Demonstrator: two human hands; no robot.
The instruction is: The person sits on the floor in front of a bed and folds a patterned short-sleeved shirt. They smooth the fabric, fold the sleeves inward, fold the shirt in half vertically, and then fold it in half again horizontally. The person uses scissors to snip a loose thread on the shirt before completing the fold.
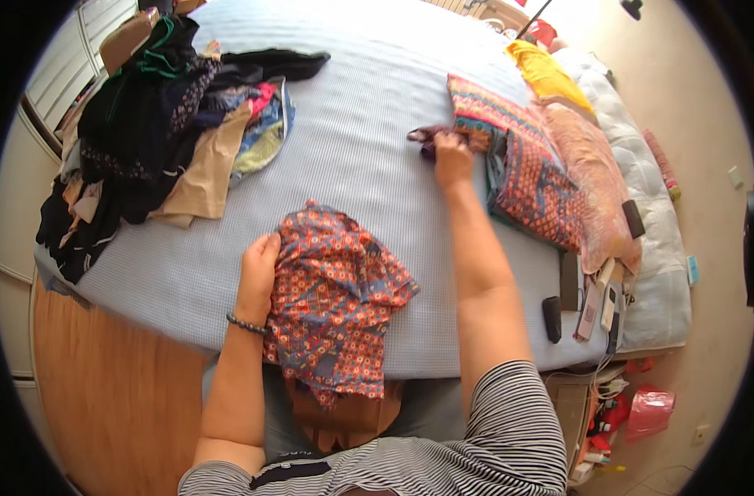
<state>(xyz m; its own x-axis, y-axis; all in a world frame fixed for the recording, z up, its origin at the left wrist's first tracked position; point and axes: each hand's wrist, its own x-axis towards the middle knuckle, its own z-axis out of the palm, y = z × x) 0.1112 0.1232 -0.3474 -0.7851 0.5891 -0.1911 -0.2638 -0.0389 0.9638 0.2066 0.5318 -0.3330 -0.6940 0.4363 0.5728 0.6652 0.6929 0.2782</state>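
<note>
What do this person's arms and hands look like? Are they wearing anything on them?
The sleeves are short, with thin black and white stripes. The left hand has no glove, and a bracelet of dark, round beads goes around its wrist. The right hand has no glove either, and no bracelet shows on that wrist.

The red-and-blue patterned garment lay wrinkled and loosely spread, gripped at its left edge, its lower end past the near edge of the bed. The small dark purplish cloth was bunched up farther off, toward the right.
</note>
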